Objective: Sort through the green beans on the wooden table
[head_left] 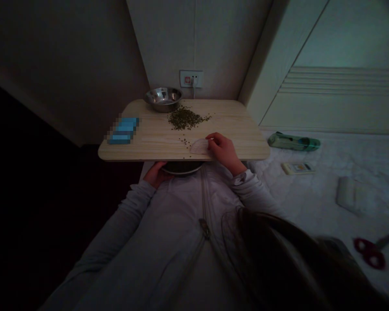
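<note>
My right hand [223,150] rests on the near edge of a small wooden table [240,129], fingers curled on a pale card-like scraper [199,147]. My left hand [155,173] is below the table edge, gripping the rim of a bowl [183,167] held under the edge; most of that bowl is hidden by the tabletop. A pile of small green beans [185,118] lies on the table ahead of the scraper, with a few loose beans trailing toward it.
A steel bowl [163,98] stands at the table's back edge below a wall socket [191,79]. A blue object [123,130] lies at the table's left. On the bed to the right lie a green case [293,142], a small box [298,167] and red scissors [371,252].
</note>
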The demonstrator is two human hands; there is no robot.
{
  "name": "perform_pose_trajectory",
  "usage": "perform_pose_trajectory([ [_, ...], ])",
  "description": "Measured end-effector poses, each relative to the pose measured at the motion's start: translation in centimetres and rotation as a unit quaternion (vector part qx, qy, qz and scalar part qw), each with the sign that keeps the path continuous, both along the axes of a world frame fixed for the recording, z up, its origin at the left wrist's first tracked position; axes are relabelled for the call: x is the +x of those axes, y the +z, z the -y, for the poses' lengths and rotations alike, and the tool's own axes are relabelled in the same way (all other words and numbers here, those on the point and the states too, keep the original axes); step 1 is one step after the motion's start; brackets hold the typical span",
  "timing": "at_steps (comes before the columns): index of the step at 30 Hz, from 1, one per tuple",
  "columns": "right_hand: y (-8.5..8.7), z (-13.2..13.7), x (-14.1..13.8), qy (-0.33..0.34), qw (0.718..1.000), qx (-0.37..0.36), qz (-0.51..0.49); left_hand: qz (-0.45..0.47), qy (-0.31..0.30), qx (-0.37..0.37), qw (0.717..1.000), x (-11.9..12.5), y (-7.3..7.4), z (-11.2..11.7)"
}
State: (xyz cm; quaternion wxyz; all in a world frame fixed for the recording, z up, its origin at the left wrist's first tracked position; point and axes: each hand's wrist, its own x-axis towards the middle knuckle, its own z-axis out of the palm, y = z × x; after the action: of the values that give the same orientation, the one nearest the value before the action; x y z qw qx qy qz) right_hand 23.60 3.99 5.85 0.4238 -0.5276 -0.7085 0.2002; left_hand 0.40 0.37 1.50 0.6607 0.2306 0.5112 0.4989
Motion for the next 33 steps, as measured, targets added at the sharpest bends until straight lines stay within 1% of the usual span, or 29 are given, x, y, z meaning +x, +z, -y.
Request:
perform_pose_trajectory([
  [17,0.05,-0.01,0.03,-0.002,1.0,-0.001,0.008,-0.005,-0.004,-0.003,1.0,-0.03,-0.01,-0.05],
  [24,-0.07,-0.11,0.06,0.001,1.0,0.002,0.003,-0.007,-0.007,-0.001,1.0,-0.23,-0.42,-0.22],
  [33,-0.13,-0.16,0.06,0.001,1.0,-0.003,0.004,0.006,-0.012,0.003,1.0,-0.23,-0.27,-0.12],
])
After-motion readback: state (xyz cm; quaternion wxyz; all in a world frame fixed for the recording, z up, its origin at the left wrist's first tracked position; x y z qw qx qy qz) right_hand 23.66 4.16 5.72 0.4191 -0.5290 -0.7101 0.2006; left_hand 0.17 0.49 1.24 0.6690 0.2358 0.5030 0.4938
